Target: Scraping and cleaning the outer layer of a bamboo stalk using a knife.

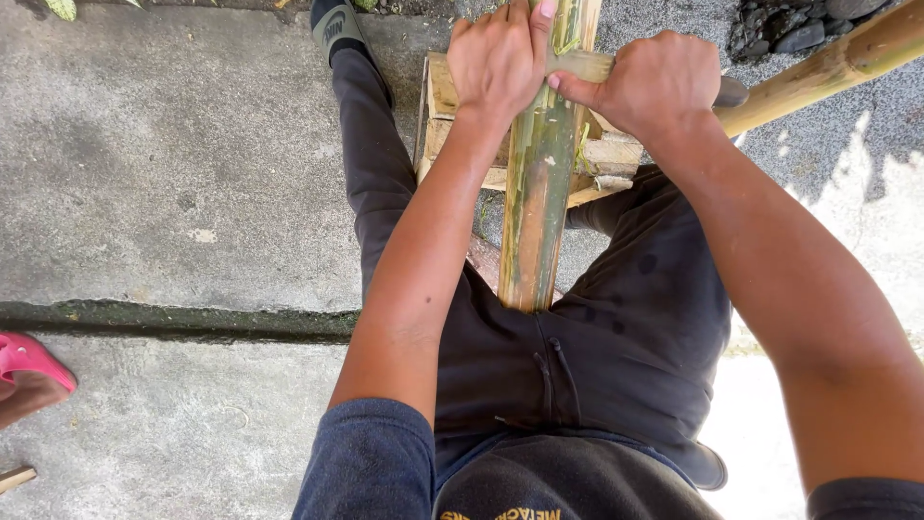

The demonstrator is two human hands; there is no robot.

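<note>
Left hand [498, 58]: clamped around the green bamboo pole [539, 193].
Right hand [654, 82]: gripped a thin bamboo strip [582, 64] crossing the pole.
Bamboo pole: lay between the person's legs, resting on a wooden block [452, 125].
Floor: concrete [173, 173].

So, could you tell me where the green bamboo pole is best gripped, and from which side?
Probably high on the bamboo pole, from above, one hand per side, as the left hand and right hand do now. Its lower end butts against the lap, and its round shaft runs over the wooden stand.
</note>
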